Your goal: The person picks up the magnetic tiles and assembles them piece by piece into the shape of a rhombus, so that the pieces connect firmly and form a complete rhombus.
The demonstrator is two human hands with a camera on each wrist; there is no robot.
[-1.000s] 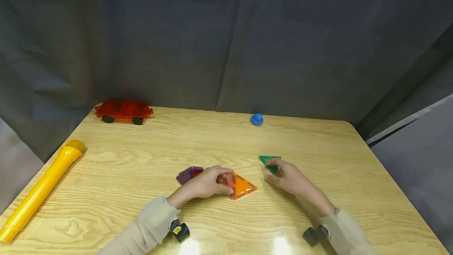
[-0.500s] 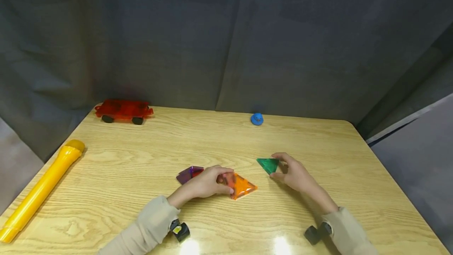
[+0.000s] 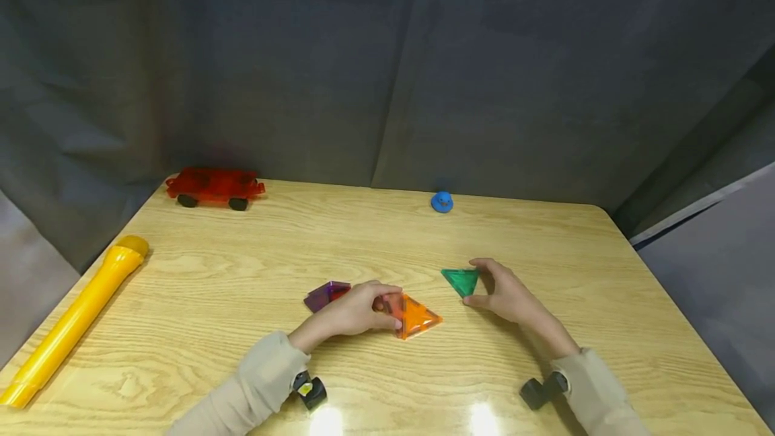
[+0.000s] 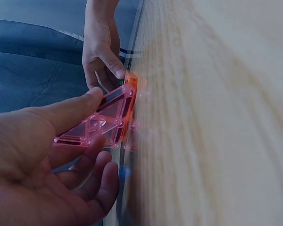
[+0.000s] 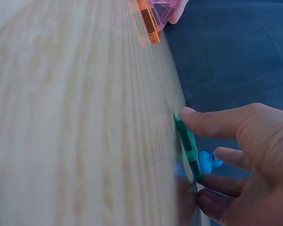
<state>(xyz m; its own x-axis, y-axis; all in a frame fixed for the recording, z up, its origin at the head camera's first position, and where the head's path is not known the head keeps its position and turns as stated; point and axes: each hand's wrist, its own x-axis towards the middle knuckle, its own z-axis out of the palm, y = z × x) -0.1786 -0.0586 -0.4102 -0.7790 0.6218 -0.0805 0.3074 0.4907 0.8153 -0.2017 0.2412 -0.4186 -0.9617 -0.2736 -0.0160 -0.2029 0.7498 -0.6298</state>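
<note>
My left hand [image 3: 357,311] pinches a clear pink magnetic tile [image 4: 101,117] between thumb and fingers; the tile stands up off the table at a tilt. Against its lower edge lies an orange triangular magnetic tile [image 3: 419,316], flat on the wood. To the right, my right hand [image 3: 505,295] holds a green triangular magnetic tile [image 3: 462,281] by two corners, thumb at the near one and a finger at the far one. In the right wrist view the green tile [image 5: 187,141] lies at the table surface. Purple and red tiles [image 3: 323,296] are partly hidden behind my left hand.
A red wheeled toy car base [image 3: 213,186] stands at the back left. The blue rubber duck [image 3: 442,202] sits near the back edge. Along the left edge lies a yellow toy microphone [image 3: 75,321]. Dark cloth [image 3: 387,73] hangs behind the wooden table [image 3: 242,247].
My right hand has shifted slightly right, from over the green tile to its right side, with fingers now at its corners. The green tile has turned a little. The left hand stays put.
</note>
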